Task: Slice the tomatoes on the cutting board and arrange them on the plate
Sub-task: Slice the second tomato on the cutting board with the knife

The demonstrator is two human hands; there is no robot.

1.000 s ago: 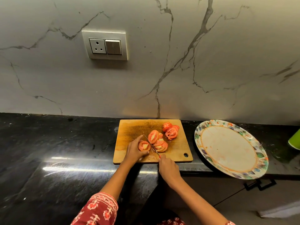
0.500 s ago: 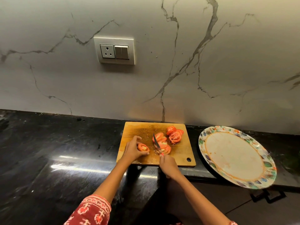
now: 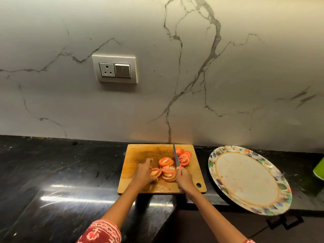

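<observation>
A wooden cutting board [image 3: 140, 155] lies on the black counter against the marble wall. My left hand [image 3: 143, 173] holds a tomato end piece [image 3: 155, 172] with its cut face to the right. Beside it lies a pile of tomato slices [image 3: 168, 168], and a second group of slices [image 3: 183, 156] sits at the board's far right. My right hand [image 3: 184, 179] grips the knife [image 3: 176, 157], whose blade points away from me between the two groups. A large round plate [image 3: 245, 178] with a coloured patterned rim stands to the right of the board, holding no tomato.
The plate overhangs the front edge of the black counter [image 3: 61, 172]. A green object [image 3: 319, 170] shows at the right edge. A socket and switch plate [image 3: 114, 68] is on the wall. The counter steps back below the board, with a drawer handle [image 3: 284, 222] under the plate.
The knife has left the cut beside the end piece and now points away, between the slice groups. One more slice lies on the pile. The view has shifted closer to the board.
</observation>
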